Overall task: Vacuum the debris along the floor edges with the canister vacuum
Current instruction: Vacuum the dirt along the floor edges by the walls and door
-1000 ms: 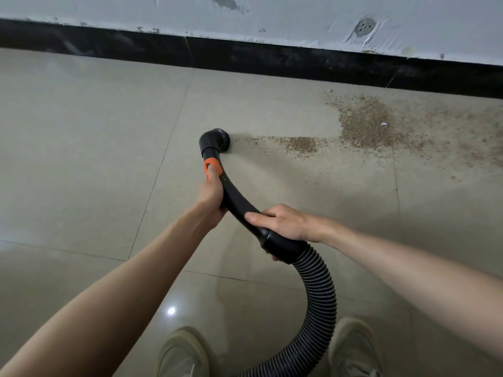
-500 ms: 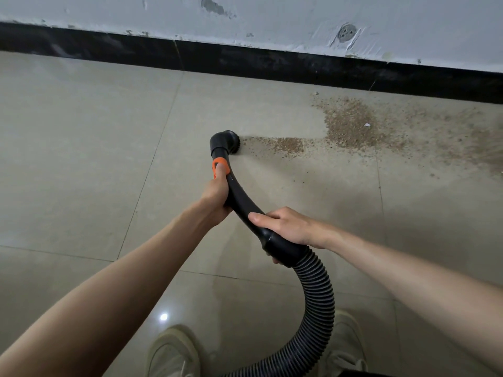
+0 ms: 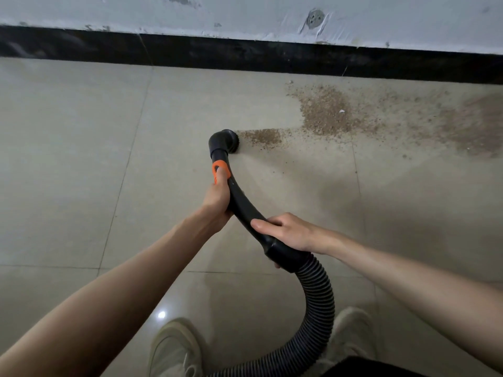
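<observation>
Black plastic and an orange collar [image 3: 220,167] mark the curved wand [image 3: 245,208] of a canister vacuum, seen from the head camera as a person bends over a beige tiled floor [image 3: 76,164]; no brand, label or readable writing shows on the wand, the hose or the wall. The left hand [image 3: 217,202] grips the wand just below the collar, fingers curled round it and the thumb lying up onto the orange band, while the right hand [image 3: 285,231] wraps the wand's lower end at 5 o'clock from the left, where it meets the ribbed hose [image 3: 318,300]. The hose loops down between two pale shoes [image 3: 177,349] at 6 o'clock. The round brush nozzle [image 3: 226,141] sits on the tile near frame centre, its bristles touching the left tip of a thin tongue of brown debris [image 3: 326,115] that widens toward 2 o'clock into a dense patch, with a fainter smear at 3 o'clock. The grit stops just short of the black skirting [image 3: 245,53] running across 12 o'clock under a scuffed white wall [image 3: 272,14]. Bare tile lies open from 9 to 11 o'clock. Compared with half a second ago, the nozzle has advanced rightward into the tongue, which is shorter on its left side, and both hands hold the same places on the wand.
</observation>
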